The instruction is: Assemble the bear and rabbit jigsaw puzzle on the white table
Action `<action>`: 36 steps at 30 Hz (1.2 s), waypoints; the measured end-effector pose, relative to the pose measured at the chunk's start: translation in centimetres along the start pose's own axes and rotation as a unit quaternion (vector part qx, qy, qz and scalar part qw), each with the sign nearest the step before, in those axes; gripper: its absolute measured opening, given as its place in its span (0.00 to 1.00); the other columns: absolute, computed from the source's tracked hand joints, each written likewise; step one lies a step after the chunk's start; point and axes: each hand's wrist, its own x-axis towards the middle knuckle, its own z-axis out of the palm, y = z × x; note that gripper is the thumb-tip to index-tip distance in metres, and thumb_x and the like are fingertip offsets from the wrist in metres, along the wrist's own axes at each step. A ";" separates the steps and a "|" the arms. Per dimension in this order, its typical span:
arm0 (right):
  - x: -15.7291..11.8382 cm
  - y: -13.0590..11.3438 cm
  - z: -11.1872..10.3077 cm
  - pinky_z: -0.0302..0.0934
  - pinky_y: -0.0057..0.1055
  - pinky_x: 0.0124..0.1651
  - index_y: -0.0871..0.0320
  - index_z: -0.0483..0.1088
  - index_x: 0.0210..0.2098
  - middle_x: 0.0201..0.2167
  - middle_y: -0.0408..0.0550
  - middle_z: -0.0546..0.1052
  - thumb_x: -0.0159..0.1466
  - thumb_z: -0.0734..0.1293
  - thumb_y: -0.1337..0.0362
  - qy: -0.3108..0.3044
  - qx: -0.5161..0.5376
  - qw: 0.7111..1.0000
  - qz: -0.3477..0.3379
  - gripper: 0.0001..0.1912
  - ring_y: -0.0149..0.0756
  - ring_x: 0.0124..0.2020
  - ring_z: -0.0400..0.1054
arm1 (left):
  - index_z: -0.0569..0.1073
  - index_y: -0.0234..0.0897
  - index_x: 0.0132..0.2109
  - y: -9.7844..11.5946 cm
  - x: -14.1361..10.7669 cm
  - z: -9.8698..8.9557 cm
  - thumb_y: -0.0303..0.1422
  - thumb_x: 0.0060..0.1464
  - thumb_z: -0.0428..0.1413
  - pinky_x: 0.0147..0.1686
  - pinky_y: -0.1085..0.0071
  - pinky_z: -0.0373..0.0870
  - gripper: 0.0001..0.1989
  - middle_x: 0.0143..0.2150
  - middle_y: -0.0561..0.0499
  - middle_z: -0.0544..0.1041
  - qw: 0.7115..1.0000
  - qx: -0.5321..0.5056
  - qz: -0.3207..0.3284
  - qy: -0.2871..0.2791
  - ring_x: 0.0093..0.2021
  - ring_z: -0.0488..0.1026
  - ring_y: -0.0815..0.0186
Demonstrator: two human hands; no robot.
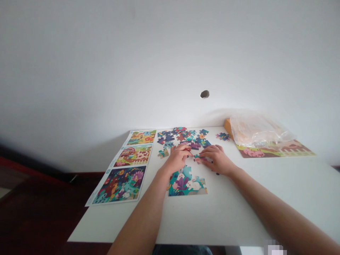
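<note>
Your right hand (216, 159) is just right of the middle of the frame, its grip closed on a small puzzle piece (198, 158), with thumb and fingertips on opposite edges of it. The piece, teal and pink, is at the centre of the frame, a little below mid-height. Your left hand (177, 158) is just left of that piece, its index finger stretched toward it; you cannot tell whether this grip is apart or together, since the back of the hand hides part of it.

Directly below your hands, in the lower centre, the rabbit section (186, 184) is flat on the table (239, 209), several pieces joined, with your left forearm beside its left edge. Beyond your hands, at upper centre of the tabletop, you have loose pieces (183, 136) spread in a crowd, some overlapping. A small cluster (223, 136) is apart from them to the right.

At the left of the frame you have the sheet (123, 177) with three printed pictures in a column. At the right, a clear bag (260, 129) rests partly over the farm board (283, 150), against an orange block (227, 128).
</note>
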 end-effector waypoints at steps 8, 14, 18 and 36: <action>-0.1 0.0 0.0 0.51 0.47 0.58 0.48 0.77 0.44 0.47 0.48 0.78 0.66 0.66 0.54 0.000 0.012 1.000 -0.013 0.11 0.43 0.51 0.67 | 0.82 0.46 0.40 -0.1 -0.3 0.0 0.27 0.56 0.58 0.62 0.50 0.55 0.10 0.56 0.49 0.74 1.000 -0.009 -0.012 -0.017 0.60 0.68 0.56; -0.1 -0.3 0.0 0.54 0.44 0.56 0.49 0.76 0.45 0.42 0.49 0.78 0.64 0.68 0.49 0.009 0.018 1.000 -0.004 0.15 0.43 0.47 0.68 | 0.81 0.44 0.38 -0.1 -0.1 0.0 0.27 0.56 0.59 0.62 0.52 0.59 0.08 0.53 0.49 0.76 1.000 -0.016 -0.010 0.001 0.57 0.70 0.57; -0.2 -0.7 0.4 0.57 0.42 0.53 0.50 0.76 0.44 0.41 0.50 0.78 0.64 0.67 0.46 0.020 0.014 0.999 0.023 0.18 0.43 0.46 0.68 | 0.81 0.41 0.39 0.4 0.1 -0.6 0.26 0.58 0.55 0.57 0.59 0.67 0.10 0.52 0.46 0.76 0.996 -0.062 0.007 0.056 0.54 0.72 0.59; 0.0 0.9 1.0 0.56 0.47 0.54 0.48 0.77 0.44 0.49 0.50 0.76 0.69 0.62 0.61 0.039 -0.035 0.994 0.094 0.11 0.45 0.50 0.66 | 0.81 0.42 0.43 -1.8 0.3 0.5 0.18 0.50 0.55 0.58 0.56 0.68 0.18 0.51 0.48 0.75 0.983 0.005 -0.154 0.097 0.52 0.73 0.58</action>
